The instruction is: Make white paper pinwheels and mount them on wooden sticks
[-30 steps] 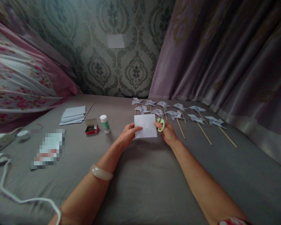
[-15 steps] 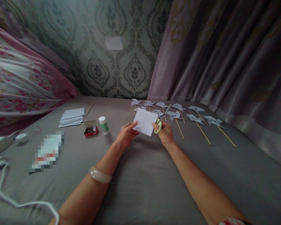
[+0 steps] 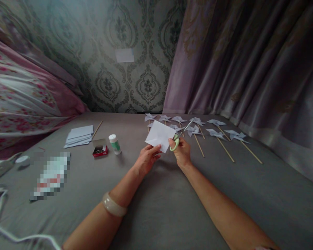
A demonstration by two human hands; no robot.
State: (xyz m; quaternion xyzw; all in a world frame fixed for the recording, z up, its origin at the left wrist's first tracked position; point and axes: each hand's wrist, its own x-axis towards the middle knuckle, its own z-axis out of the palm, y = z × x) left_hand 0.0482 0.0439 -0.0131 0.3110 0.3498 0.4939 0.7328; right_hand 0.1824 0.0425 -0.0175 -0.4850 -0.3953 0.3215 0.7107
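Observation:
My left hand (image 3: 147, 160) pinches the lower corner of a white square of paper (image 3: 159, 134), held tilted above the grey bed sheet (image 3: 172, 208). My right hand (image 3: 182, 151) grips green-handled scissors (image 3: 177, 138), whose blades point up and to the right beside the paper's right edge. Both hands are closed. A pale bangle (image 3: 113, 205) sits on my left wrist.
Several paper pinwheels on wooden sticks (image 3: 219, 133) lie in a row behind my hands. A paper stack (image 3: 79, 135), a stick (image 3: 97, 129), a red pin box (image 3: 99, 150) and a white glue bottle (image 3: 115, 143) lie left. A power strip and cable (image 3: 0, 170) are far left.
The paper has turned from flat-on to tilted, and my left hand slid to its lower corner. The scissors moved closer to the paper's edge.

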